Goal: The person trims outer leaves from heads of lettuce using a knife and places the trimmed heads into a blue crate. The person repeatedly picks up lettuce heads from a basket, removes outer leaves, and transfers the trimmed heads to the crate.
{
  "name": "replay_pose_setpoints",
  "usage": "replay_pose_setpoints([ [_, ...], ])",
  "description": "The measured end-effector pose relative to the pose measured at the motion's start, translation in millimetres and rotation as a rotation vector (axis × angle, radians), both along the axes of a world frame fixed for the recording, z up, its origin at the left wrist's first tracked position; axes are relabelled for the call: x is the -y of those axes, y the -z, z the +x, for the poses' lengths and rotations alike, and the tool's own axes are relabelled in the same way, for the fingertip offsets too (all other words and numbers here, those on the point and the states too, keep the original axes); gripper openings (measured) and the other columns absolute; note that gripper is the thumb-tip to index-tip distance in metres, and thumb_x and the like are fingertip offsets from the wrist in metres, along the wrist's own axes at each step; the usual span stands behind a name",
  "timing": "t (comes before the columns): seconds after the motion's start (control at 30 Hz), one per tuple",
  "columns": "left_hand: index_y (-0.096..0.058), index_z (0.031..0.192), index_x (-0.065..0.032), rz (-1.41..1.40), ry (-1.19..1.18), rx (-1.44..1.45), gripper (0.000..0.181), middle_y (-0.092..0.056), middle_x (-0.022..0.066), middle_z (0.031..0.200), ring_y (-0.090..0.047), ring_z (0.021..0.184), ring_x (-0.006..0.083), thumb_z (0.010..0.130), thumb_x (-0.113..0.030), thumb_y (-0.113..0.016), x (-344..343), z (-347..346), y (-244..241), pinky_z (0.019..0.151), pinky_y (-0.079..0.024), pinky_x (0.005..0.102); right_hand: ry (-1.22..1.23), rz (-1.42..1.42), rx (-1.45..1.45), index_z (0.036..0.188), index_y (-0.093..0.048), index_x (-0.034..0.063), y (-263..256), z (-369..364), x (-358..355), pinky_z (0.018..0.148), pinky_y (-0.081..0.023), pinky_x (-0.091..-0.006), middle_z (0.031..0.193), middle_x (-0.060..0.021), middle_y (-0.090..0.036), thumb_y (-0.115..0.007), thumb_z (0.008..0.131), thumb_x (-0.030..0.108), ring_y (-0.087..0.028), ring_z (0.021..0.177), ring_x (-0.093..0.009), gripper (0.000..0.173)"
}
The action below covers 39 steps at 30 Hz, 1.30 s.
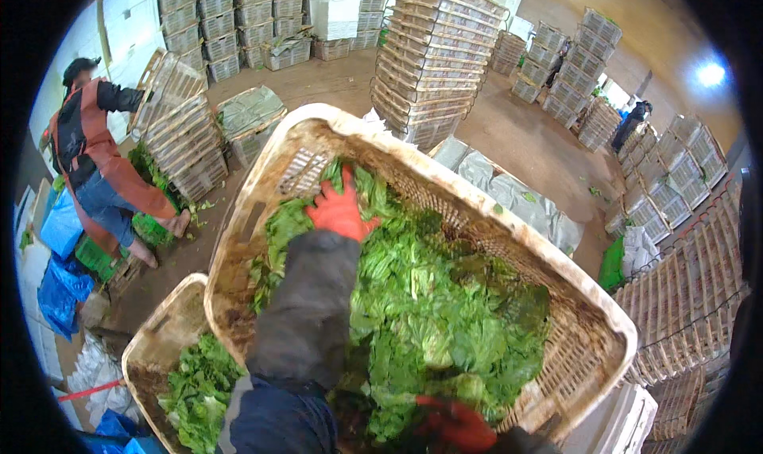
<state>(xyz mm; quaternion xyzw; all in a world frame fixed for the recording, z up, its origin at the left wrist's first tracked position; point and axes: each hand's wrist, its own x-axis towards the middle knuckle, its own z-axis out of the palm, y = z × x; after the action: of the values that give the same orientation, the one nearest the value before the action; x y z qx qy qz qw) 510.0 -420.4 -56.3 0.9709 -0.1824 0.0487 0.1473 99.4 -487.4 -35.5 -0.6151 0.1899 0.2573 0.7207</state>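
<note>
A large, dirt-stained plastic crate point(587, 287) lies tilted before me, with many loose green lettuce leaves point(417, 287) inside. My left hand point(341, 210), in a red glove, reaches across to the crate's far left part, fingers spread on the leaves. Near the bottom edge, my right hand point(459, 425), also red-gloved, is blurred against the near side of the leaves; whether it grips any cannot be told. A smaller-looking crate point(138, 358) with more leafy greens point(199, 394) stands below left.
A tall stack of crates point(432, 66) rises beyond the crate. At left a person point(98, 156) in a red-brown apron handles a crate point(170, 87) over a stack. Another person point(633, 123) is far right. More crates point(685, 299) line the right; blue plastic sheets point(62, 287) lie left.
</note>
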Motion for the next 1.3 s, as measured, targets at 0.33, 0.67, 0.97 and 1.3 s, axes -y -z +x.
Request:
replay_pose_setpoints([
  [0.33, -0.021, 0.149, -0.0050, -0.957, 0.756, -0.740, 0.112, -0.042, 0.0104, 0.144, -0.041, 0.130, 0.0233, 0.062, -0.026, -0.089, -149, -148, 23, 0.108, -0.034, 0.0380, 0.227, 0.341, 0.079, 0.151, -0.022, 0.0140, -4, -1, -4, 0.062, -0.051, -0.0277, 0.135, -0.0099, -0.051, -0.045, 0.099, 0.015, -0.060, 0.066, -0.012, 0.057],
  [0.67, -0.033, 0.146, -0.0056, -1.545, -0.205, -1.489, 0.095, -0.045, 0.0074, 0.143, -0.044, 0.130, 0.0214, 0.069, -0.022, -0.086, -382, -483, 62, 0.109, -0.035, 0.0387, -0.683, -0.752, 0.796, 0.099, -0.061, 0.0111, 9, 1, -109, 0.057, -0.049, -0.0396, 0.082, -0.0181, -0.062, -0.061, 0.078, 0.019, -0.062, 0.064, -0.031, 0.022],
  [0.97, -0.019, 0.150, -0.0073, -1.559, 0.187, -0.930, 0.098, -0.030, 0.0096, 0.151, -0.034, 0.137, 0.0236, 0.075, -0.016, -0.081, -438, -492, 16, 0.112, -0.031, 0.0407, -0.891, -0.596, -0.126, 0.111, -0.066, 0.0032, 32, 61, -180, 0.051, -0.053, -0.0323, 0.085, -0.0152, -0.070, -0.054, 0.088, 0.024, -0.063, 0.053, -0.023, 0.033],
  [1.3, -0.040, 0.142, -0.0047, -1.215, 0.162, -1.065, 0.069, -0.043, 0.0087, 0.144, -0.040, 0.132, 0.0189, 0.086, -0.028, -0.071, -483, -482, 55, 0.109, -0.033, 0.0370, -0.428, 0.343, 0.111, 0.135, -0.048, 0.0038, 8, 11, -259, 0.087, -0.049, -0.0326, 0.126, -0.0098, -0.057, -0.060, 0.093, 0.032, -0.057, 0.108, -0.017, 0.052],
])
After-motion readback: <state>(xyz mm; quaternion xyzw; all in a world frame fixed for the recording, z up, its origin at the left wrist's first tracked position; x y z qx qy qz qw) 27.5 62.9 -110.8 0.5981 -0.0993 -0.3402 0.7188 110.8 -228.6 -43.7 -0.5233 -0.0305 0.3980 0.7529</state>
